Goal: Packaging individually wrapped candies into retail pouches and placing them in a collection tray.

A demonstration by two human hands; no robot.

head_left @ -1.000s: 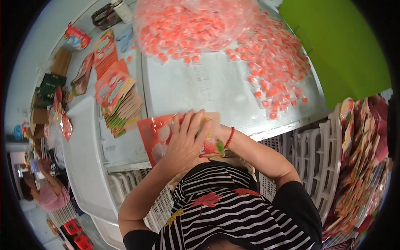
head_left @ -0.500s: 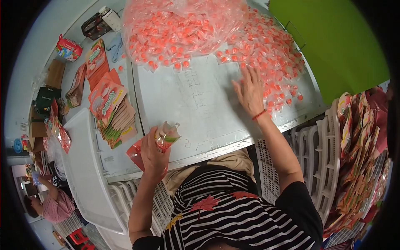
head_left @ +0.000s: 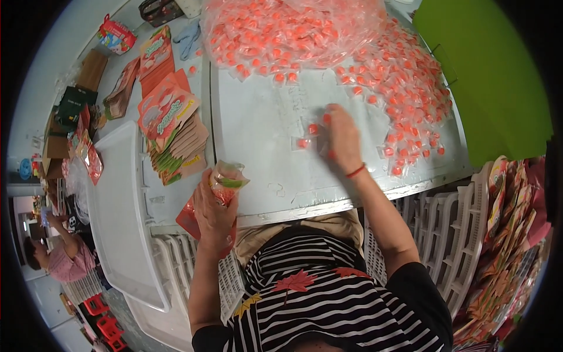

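Head view: left hand (head_left: 214, 214) at lower centre-left of frame, fingers closed around a glossy red printed plastic pouch (head_left: 218, 196). Pouch long axis runs roughly bottom-left to top-right; its crinkled open mouth points up-right, toward the table, and its lower end hangs over the table edge. Film looks thin, shiny and wrinkled at the mouth.

Right hand (head_left: 340, 138) at frame centre, palm down, fingers loosely curled over small clear-wrapped orange sachets (head_left: 309, 130) on the grey metal tabletop (head_left: 264, 129). Motion blur; cannot tell whether it actually grips any. A red band sits on that wrist.

More sachets of the same kind spread loose across upper centre and upper right, small, squarish, transparent film with an orange core. A big clear plastic bag (head_left: 281, 29) of them lies at the top edge.

Stack of flat red-and-green printed pouches (head_left: 170, 126) fanned out at upper left, just beside a white plastic tray (head_left: 120, 217) at left. White slatted plastic crates (head_left: 463, 234) at lower right. Bright green flat panel (head_left: 492, 76) at upper right.
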